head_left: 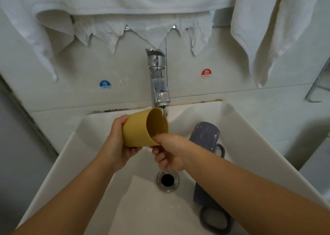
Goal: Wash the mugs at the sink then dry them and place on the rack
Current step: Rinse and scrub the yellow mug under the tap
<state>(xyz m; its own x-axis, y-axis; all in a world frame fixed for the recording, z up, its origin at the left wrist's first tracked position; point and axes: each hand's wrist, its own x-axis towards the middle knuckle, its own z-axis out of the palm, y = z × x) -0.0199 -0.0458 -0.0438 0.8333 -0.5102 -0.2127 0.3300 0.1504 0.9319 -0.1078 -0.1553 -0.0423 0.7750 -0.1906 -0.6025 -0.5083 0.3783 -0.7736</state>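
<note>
Washing is under way: the left hand (pixel 117 142) grips the tilted mustard-yellow plastic mug (pixel 141 127) under the running chrome tap (pixel 159 79), over the white sink (pixel 241 127); the right hand (pixel 169 152) pinches its rim, rubbing. Next likely: rinse, then the grey mugs (pixel 205 136)

Your white sink (pixel 250 127) holds two grey mugs: one (pixel 205 136) lying near its back right corner, another (pixel 212 215) toward the front right, beside the drain (pixel 167 180).

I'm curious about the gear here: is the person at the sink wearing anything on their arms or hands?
No. Both forearms are bare, with no sleeves in view. The left hand and right hand have no gloves, rings, watch or bracelets visible, and the fingernails that show are short.
</note>
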